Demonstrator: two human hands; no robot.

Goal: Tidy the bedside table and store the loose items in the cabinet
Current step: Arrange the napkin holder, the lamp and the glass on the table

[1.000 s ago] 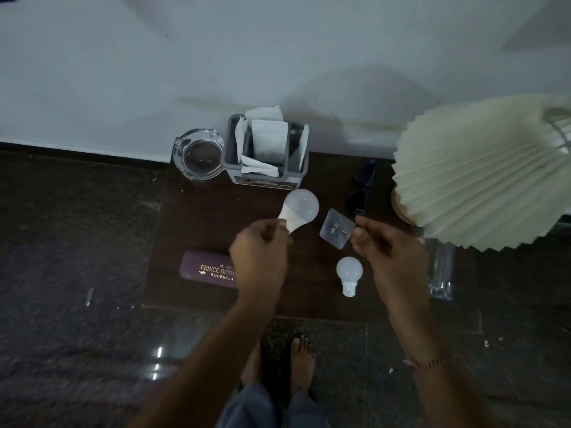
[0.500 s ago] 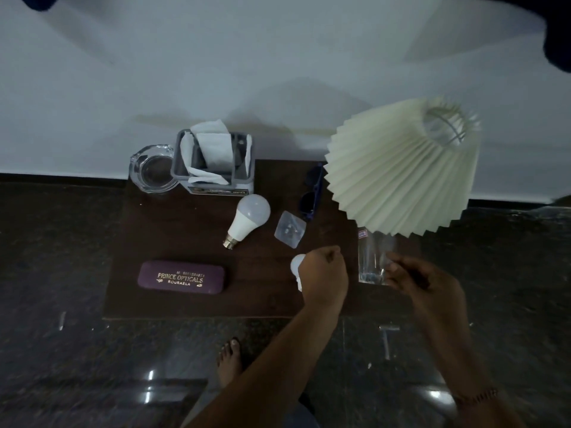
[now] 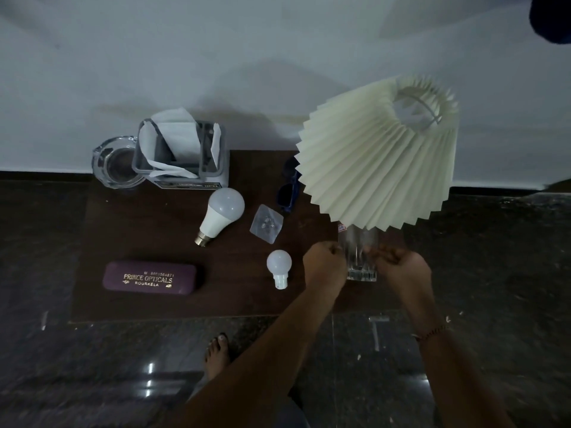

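Observation:
A clear ribbed drinking glass (image 3: 360, 257) stands near the right front of the dark wooden bedside table (image 3: 139, 233), partly under the lampshade. My left hand (image 3: 324, 264) curls against its left side and my right hand (image 3: 401, 267) against its right side, both gripping it. On the tabletop lie a large white bulb (image 3: 222, 211), a small white bulb (image 3: 279, 264), a clear plastic packet (image 3: 266, 223) and a purple spectacle case (image 3: 150, 278).
A pleated cream lampshade (image 3: 380, 162) overhangs the table's right side. Dark sunglasses (image 3: 289, 193) lie half under it. A glass ashtray (image 3: 116, 163) and a grey tissue holder (image 3: 182, 156) stand at the back by the white wall. My bare foot (image 3: 217, 350) is on the dark floor.
My left hand has set the large bulb down and my right hand the packet. Both hands have moved right and closed around the drinking glass.

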